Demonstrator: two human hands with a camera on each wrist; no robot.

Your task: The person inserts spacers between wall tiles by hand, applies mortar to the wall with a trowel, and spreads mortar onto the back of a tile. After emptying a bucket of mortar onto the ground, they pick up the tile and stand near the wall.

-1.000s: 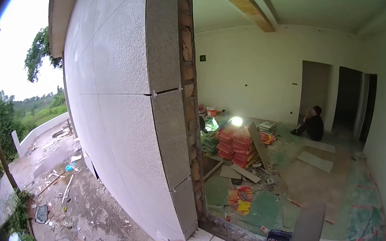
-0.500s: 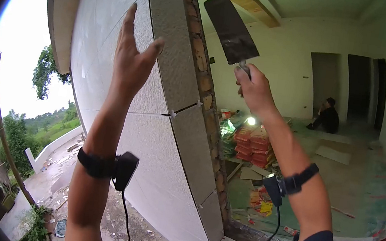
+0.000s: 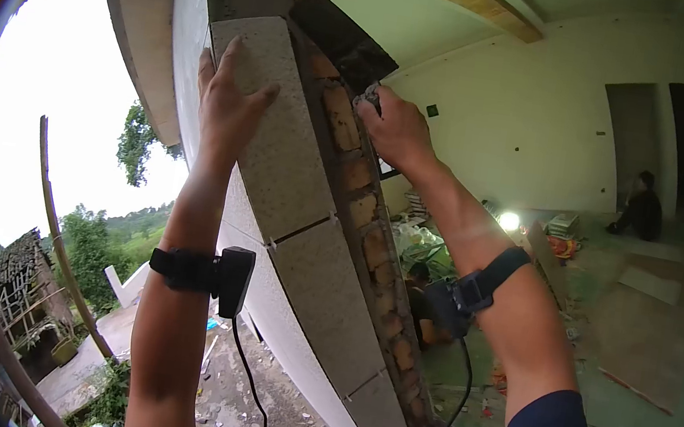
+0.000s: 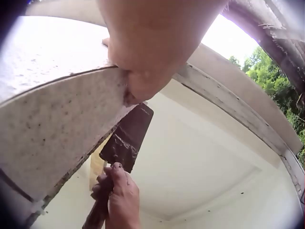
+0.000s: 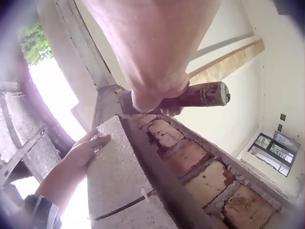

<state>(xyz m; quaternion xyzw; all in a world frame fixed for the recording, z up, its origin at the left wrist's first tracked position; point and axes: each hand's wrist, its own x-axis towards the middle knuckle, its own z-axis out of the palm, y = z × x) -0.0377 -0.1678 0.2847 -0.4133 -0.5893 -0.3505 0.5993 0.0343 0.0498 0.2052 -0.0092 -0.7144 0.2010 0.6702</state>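
Observation:
The left hand (image 3: 230, 110) lies spread against the upper corner tile (image 3: 281, 152), fingers near its top left edge, thumb on its face. The right hand (image 3: 397, 134) grips the handle of a dark trowel (image 3: 340, 39), whose broad blade lies over the brick edge beside the tile's top. From below, the left wrist view has the right hand (image 4: 123, 200) round the handle and the blade (image 4: 128, 138) close to the left thumb. The thick handle end (image 5: 214, 94) sticks out of the right fist in the right wrist view. A spacer (image 3: 271, 245) sits at the joint under the tile.
Exposed bricks (image 3: 356, 176) run down beside the tiles. Inside, a person in dark clothes (image 3: 643, 208) sits by the far wall, and a lit lamp (image 3: 509, 221) stands on the floor. Another person (image 3: 419, 299) is low behind the wall edge. Rubble (image 3: 281, 397) covers the outside ground.
From low in view, both hands rose to the wall's upper part. The left hand moved onto the corner tile's front, and the trowel came left to the brick edge. The view has shifted too.

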